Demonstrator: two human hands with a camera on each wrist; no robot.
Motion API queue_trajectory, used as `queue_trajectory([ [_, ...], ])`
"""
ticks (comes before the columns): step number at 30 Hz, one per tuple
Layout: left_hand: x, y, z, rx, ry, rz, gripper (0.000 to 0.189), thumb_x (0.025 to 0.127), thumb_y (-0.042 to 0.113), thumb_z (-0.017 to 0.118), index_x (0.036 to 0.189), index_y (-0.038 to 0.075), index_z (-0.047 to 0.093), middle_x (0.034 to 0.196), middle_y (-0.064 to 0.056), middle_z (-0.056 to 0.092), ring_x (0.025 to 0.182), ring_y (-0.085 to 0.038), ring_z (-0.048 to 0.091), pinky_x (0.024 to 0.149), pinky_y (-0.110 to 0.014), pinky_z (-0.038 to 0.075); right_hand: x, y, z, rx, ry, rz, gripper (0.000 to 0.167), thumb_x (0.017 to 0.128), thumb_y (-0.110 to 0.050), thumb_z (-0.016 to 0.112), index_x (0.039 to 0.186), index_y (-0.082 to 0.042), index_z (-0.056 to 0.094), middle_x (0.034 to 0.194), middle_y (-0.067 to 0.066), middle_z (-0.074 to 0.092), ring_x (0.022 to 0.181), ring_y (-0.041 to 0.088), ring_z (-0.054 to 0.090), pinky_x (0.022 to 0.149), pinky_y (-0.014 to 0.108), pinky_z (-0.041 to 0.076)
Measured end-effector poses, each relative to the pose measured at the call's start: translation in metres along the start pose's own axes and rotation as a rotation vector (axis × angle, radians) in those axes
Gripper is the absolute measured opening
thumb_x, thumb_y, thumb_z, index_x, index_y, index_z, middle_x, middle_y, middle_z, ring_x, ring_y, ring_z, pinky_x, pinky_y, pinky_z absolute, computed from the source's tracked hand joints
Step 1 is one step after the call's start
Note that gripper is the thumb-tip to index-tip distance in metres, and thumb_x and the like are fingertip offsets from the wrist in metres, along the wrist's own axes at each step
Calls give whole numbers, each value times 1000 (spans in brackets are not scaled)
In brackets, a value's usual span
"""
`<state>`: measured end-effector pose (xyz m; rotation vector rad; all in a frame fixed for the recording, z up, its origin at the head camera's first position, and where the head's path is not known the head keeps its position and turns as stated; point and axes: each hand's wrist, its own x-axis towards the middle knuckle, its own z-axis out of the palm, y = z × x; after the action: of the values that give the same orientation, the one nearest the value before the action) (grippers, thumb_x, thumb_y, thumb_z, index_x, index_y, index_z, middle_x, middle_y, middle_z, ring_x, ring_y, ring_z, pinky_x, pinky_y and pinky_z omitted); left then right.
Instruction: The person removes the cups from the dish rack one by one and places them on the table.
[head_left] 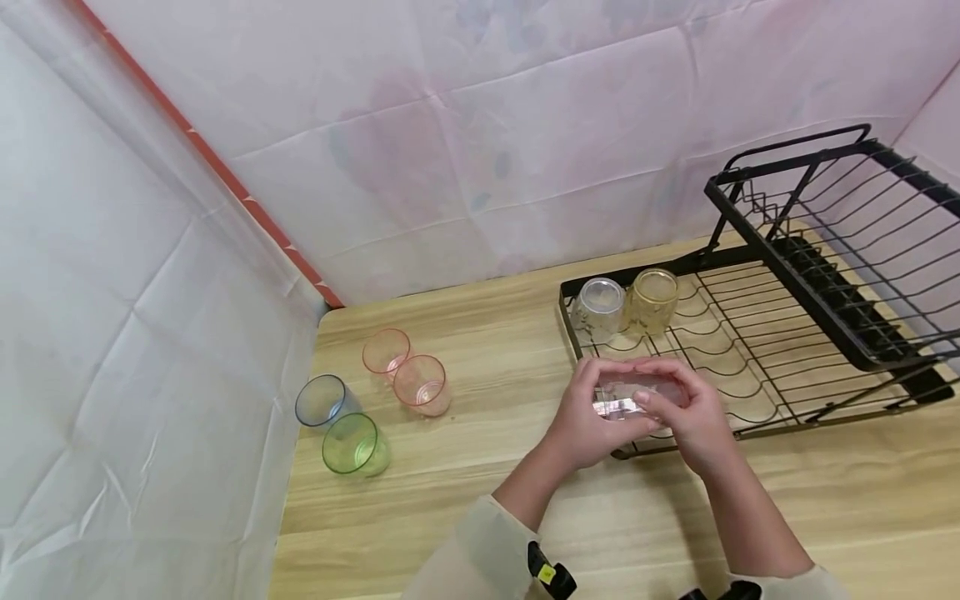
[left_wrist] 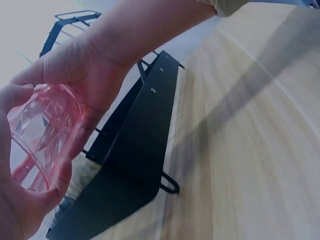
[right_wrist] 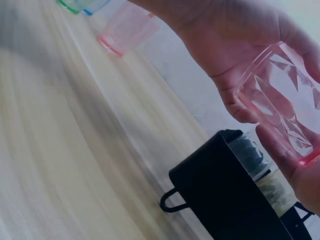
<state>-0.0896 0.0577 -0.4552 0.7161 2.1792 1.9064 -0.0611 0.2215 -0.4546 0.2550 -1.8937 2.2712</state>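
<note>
Both hands hold a pink-tinted clear drinking glass point(head_left: 641, 388) on its side over the front left part of the black dish rack point(head_left: 757, 408). My left hand point(head_left: 588, 417) curls round one end, and my right hand point(head_left: 693, 417) grips the other, its thumb lying across the near side. Facets show on the glass point(left_wrist: 47, 125) in the left wrist view. Just beyond the hands, a clear glass point(head_left: 598, 310) and a yellow glass point(head_left: 652, 302) stand upside down side by side in the rack's far left corner.
To the left on the wooden table point(head_left: 495, 333), two pink glasses point(head_left: 422, 386), a blue glass point(head_left: 324, 403) and a green glass point(head_left: 357, 446) stand upright. The rack's raised upper tier point(head_left: 862, 208) rises at the right. White sheeting point(head_left: 450, 150) hangs behind the table.
</note>
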Motion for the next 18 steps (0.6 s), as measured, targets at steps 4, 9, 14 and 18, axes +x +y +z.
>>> queue_trajectory([
  [4,-4,-5,-4,-42,-5,-18,64,71,13,88,123,23,51,122,7,46,105,-3,53,80,-28,59,-2,0,5,-41,5,54,31,85,18,59,114,6,60,120,1,63,103,13,64,77,25,58],
  [9,-9,-9,-10,-70,-19,-49,67,72,15,88,126,25,49,127,8,46,112,-13,55,83,-31,58,-3,2,10,-81,-16,96,32,86,13,61,117,4,60,119,0,63,99,14,65,72,29,60],
  [14,-17,-12,-18,-150,-30,-141,69,75,15,86,129,33,48,130,11,48,109,-15,60,77,-26,58,-3,3,15,-113,-67,150,34,89,7,63,122,3,57,119,-1,62,93,14,67,67,31,60],
  [18,-24,-12,-24,-165,-26,-183,69,75,17,86,129,35,47,131,11,49,109,-15,61,78,-27,58,-4,5,20,-126,-98,172,36,90,5,63,125,1,56,120,-1,61,91,15,67,65,32,60],
])
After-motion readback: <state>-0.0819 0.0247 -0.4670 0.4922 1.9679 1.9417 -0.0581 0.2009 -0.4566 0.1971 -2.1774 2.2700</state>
